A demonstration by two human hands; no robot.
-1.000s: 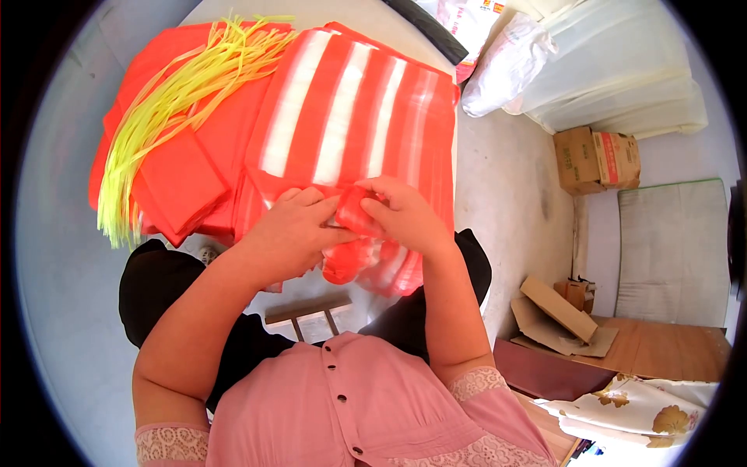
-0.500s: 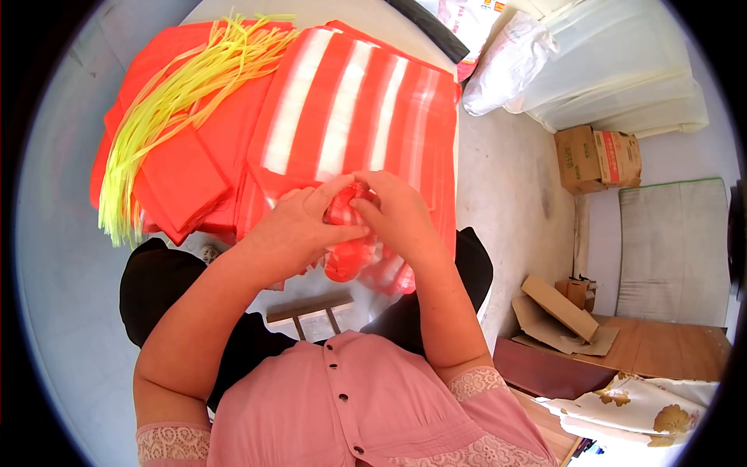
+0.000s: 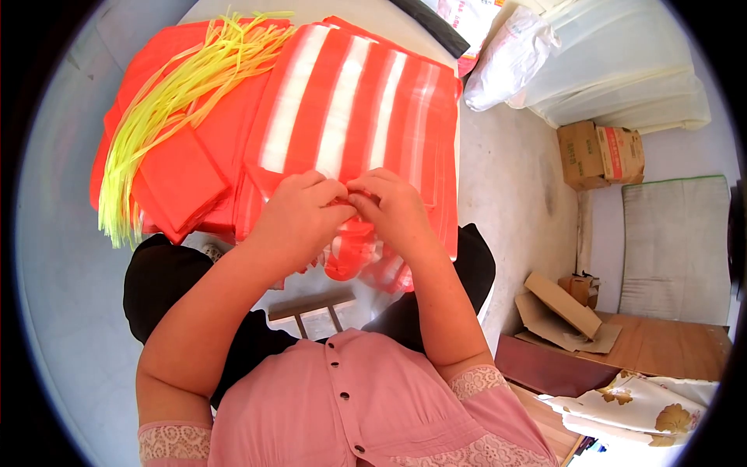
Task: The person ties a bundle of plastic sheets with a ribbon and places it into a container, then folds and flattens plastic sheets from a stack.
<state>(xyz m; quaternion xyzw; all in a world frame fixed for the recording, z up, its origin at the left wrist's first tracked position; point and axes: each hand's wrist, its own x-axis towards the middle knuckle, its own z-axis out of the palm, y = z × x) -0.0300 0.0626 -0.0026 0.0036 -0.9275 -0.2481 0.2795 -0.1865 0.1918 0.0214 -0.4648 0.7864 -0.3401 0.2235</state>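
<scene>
In the head view, your left hand point(image 3: 307, 208) and right hand point(image 3: 394, 210) meet over the near edge of the red-and-white striped stack point(image 3: 342, 109) on the bench point(image 3: 354, 11), fingers drawn narrow and pinching the bunched film point(image 3: 350, 258), though the exact grip is partly hidden. That film sits just below your fingers on your side; it looks light, limp, probably slippery and easily torn, so the gathered folds seem a safer hold than one layer.
</scene>
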